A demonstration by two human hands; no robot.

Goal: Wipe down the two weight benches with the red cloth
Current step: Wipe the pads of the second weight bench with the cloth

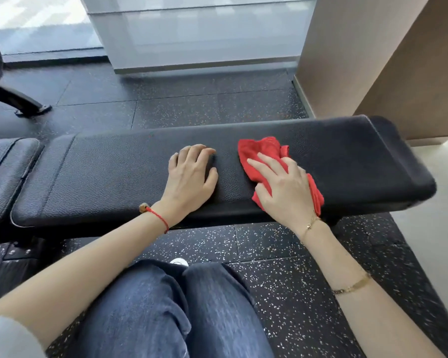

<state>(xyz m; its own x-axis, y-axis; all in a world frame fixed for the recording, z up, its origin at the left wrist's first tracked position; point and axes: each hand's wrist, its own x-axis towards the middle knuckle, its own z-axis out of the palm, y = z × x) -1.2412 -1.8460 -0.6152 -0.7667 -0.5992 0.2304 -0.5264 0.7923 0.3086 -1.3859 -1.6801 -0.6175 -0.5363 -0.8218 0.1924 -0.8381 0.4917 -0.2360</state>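
Denim-clad knees [166, 306] sit nearest, over speckled black rubber flooring [282, 267]. Your left hand [189, 177] rests on the long black leather-grain bench pad [109, 177], fingers loosely bent, holding nothing. Your right hand [282, 187] lies spread over the crumpled red cloth [259, 151], pressing it to the pad right of centre, not clenching it. Judgement: keep that palm flat, sweep in overlapping passes toward the far right end, take the edges too. Second black padded section [8, 171] lies just left.
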